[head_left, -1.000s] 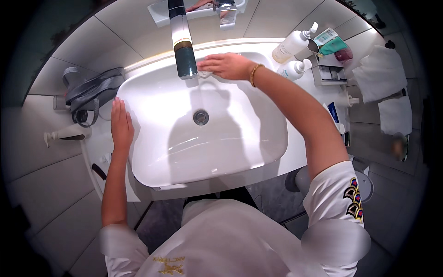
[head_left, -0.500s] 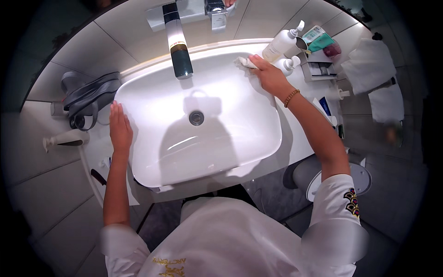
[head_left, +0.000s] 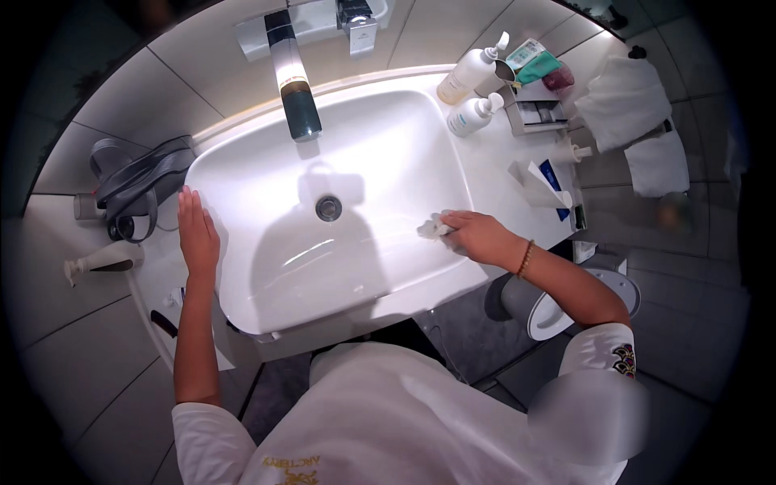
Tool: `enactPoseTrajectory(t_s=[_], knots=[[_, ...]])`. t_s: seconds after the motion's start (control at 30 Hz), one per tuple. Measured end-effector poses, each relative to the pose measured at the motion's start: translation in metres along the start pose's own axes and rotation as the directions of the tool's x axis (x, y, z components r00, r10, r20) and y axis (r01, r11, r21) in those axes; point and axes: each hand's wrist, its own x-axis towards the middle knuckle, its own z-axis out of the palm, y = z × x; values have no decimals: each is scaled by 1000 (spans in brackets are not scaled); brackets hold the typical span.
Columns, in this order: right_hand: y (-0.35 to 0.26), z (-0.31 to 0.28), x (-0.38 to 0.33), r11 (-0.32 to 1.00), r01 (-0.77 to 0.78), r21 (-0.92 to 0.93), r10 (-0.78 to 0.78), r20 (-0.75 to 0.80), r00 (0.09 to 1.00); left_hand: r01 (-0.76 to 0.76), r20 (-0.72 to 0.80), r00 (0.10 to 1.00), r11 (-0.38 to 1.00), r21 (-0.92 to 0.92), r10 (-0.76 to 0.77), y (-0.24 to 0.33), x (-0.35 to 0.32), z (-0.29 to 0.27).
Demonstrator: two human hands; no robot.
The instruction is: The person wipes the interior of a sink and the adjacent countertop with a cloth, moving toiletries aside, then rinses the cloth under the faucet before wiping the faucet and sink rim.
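A crumpled white tissue (head_left: 434,228) is bunched under the fingers of my right hand (head_left: 480,236), against the inner right wall of the white sink (head_left: 372,129) near its front corner. My left hand (head_left: 199,236) lies flat along the sink's left rim, fingers stretched toward the back and holding nothing. Between the hands sits the round metal drain (head_left: 328,208), with a shadow falling across the basin. A dark faucet spout (head_left: 299,109) reaches over the basin from the wall.
Two white pump bottles (head_left: 471,113) stand behind the right rim, beside a small organizer box (head_left: 537,115). A grey bag (head_left: 145,174) and a hair dryer (head_left: 109,259) lie on the left. White towels (head_left: 626,97) hang at the right, above a lidded bin (head_left: 541,314).
My right hand has moved from the back right corner of the sink toward its front right side, carrying the tissue. My left hand stays on the left rim. The view has shifted slightly.
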Motion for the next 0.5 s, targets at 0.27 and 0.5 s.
enactPoseTrajectory(t_s=[0.27, 0.5], knots=[[53, -51, 155, 866, 433, -248, -499, -393, 773, -3, 12, 1000, 1000, -12, 3, 2, 1, 2], [92, -8, 181, 957, 164, -240, -252, -402, 880, -9, 2, 1000, 1000, 0, 9, 2, 0, 0]])
